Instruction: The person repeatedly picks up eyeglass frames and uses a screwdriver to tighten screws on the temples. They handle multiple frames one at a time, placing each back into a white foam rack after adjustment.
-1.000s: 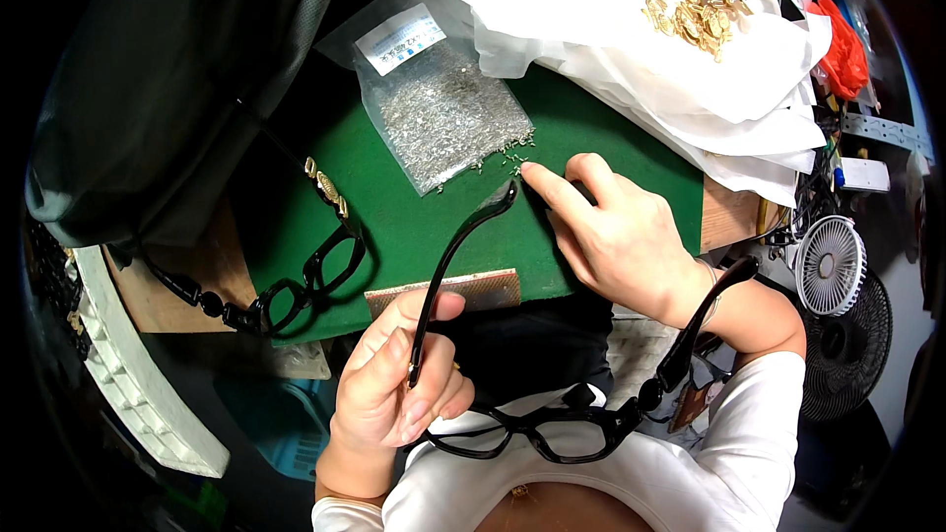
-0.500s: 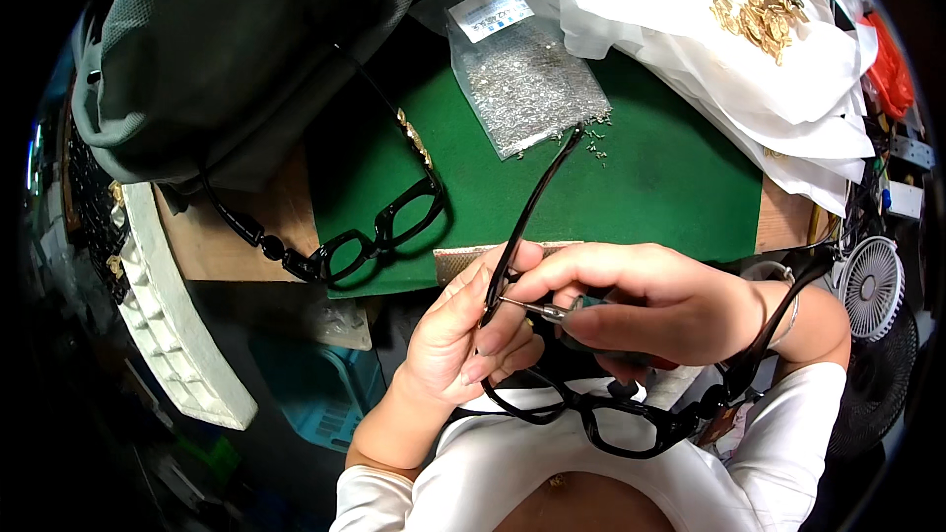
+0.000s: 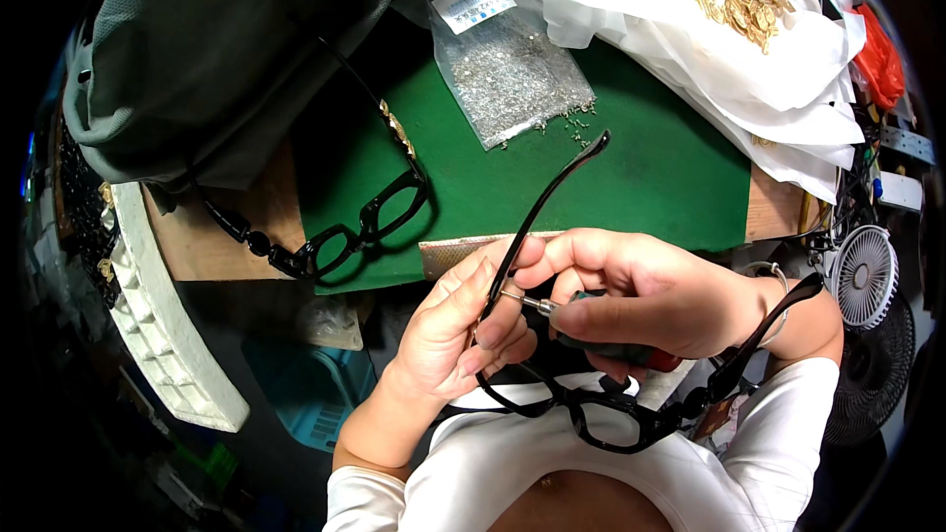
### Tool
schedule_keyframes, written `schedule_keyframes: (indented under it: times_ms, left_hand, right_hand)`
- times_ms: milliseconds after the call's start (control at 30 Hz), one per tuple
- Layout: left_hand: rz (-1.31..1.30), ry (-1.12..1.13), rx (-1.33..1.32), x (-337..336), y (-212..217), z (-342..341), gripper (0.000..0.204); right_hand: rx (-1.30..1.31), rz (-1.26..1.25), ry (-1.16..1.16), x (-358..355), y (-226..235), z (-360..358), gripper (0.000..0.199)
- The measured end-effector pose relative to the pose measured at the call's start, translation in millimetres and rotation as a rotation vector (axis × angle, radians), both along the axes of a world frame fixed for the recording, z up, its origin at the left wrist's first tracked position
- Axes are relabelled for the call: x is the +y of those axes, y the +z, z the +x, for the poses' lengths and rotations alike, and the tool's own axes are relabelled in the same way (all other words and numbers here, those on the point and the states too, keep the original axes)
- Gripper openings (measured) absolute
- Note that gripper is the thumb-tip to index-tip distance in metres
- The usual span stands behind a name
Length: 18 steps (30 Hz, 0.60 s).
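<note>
Gripping a glossy black temple [image 3: 513, 248] of a black eyeglass frame [image 3: 567, 395] between thumb and curled fingers of the left hand [image 3: 458, 320], just off the near edge of the green mat [image 3: 650, 167]. Directing the temple's free tip out over the mat. Closing the right hand [image 3: 660, 296] around a screwdriver [image 3: 537, 305], likewise beside the mat's near edge, and holding the slim metal shaft up to the temple next to the left hand. Not being able to tell the exact seating of the screwdriver, or the joint between temple and frame front, behind the fingers. Holding the frame front on the wearer's side of the mat, before a white shirt [image 3: 512, 463]. Judging the frame as probably light, fairly stiff, slippery on its polished faces and most fragile around the hinges. Recommending a hold on the thick hinge end of the temple, close to the screwdriver, and avoiding leverage on the thin tip. Noting a clear bag [image 3: 517, 79] of small metal screws on the mat's far half, loose screws [image 3: 579, 121] beside the bag, a second pair of black glasses [image 3: 369, 224] at the mat's near left corner, and white sheets [image 3: 690, 59] bearing gold-coloured parts [image 3: 754, 5] over the mat's far right side.
</note>
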<state>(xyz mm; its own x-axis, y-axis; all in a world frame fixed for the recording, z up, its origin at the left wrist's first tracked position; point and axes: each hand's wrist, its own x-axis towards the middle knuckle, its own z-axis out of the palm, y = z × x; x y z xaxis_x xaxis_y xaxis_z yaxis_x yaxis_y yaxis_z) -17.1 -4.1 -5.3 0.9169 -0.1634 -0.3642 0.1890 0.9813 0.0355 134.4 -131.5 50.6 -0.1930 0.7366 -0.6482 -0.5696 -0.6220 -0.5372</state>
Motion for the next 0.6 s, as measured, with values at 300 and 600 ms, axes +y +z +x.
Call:
schedule_keyframes:
  times_ms: [300, 600]
  left_hand:
    - [0.011, -0.049, 0.084, -0.1, -1.7, 2.9, 0.035]
    - [0.131, 0.008, 0.061, -0.5, 17.0, 3.9, 0.030]
  right_hand:
    - [-0.067, 0.030, -0.088, -5.9, -9.0, -3.8, 0.035]
    - [-1.547, 0.133, 0.052, -39.2, -33.5, 20.5, 0.029]
